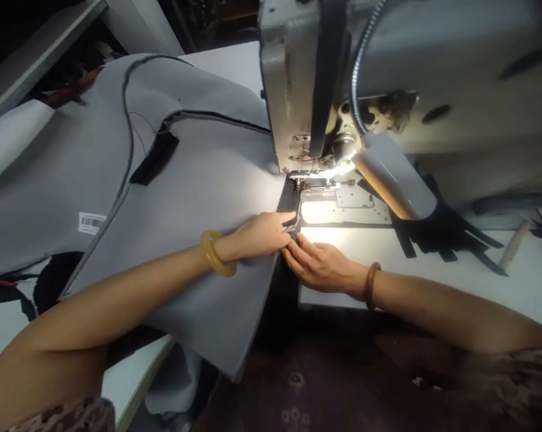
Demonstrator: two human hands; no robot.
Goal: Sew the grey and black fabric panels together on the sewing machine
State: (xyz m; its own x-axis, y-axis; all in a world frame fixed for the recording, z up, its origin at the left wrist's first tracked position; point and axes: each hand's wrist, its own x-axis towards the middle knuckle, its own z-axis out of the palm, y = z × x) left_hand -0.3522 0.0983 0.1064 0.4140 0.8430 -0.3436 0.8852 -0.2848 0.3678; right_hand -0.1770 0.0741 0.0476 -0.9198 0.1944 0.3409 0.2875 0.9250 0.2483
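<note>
A large grey fabric panel spreads to the left of the sewing machine's needle area. Along its right edge runs a black strip, which leads under the presser foot. My left hand, wearing a yellow bangle, rests on the panel with its fingers closed at that edge. Between its fingertips shows a small grey folded bit, too small to make out well. My right hand, with a brown bangle, meets it from the right, fingers closed on the edge of the panel and partly hidden beneath it.
The sewing machine stands at the back right, with a lit lamp on a flexible metal neck. Black fabric strips lie on the white table at right. A black piece and a barcode label are on the grey fabric.
</note>
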